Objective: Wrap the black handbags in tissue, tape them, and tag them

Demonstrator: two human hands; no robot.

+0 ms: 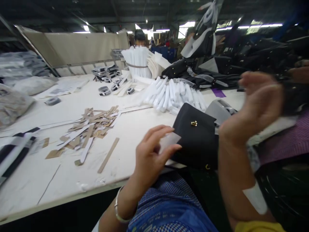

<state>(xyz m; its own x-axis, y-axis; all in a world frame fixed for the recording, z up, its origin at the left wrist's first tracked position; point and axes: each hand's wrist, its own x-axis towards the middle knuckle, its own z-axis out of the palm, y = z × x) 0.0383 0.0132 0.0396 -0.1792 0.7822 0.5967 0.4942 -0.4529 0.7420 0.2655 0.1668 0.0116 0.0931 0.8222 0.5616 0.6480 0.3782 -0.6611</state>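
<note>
A black handbag (195, 138) with a gold clasp (193, 123) lies at the table's front edge. Beside its left edge, my left hand (153, 149) has thumb and fingers curved around a small translucent white sheet (171, 140). My right hand (259, 96) is raised beyond the bag's right side, its fingers bent and smeared by motion; I cannot make out whether they hold anything. Behind the bag, partly covered by my right wrist, stands a pale grey object (218, 109). A white patch (256, 197) sticks to my right forearm.
Cardboard strips (93, 125) are heaped on the white table (130, 129). White rolled pieces (175, 93) form a pile behind the bag, near a strapped white bundle (138, 64). Black bags (231, 67) pile up at right. A person (139, 37) is behind the bundle.
</note>
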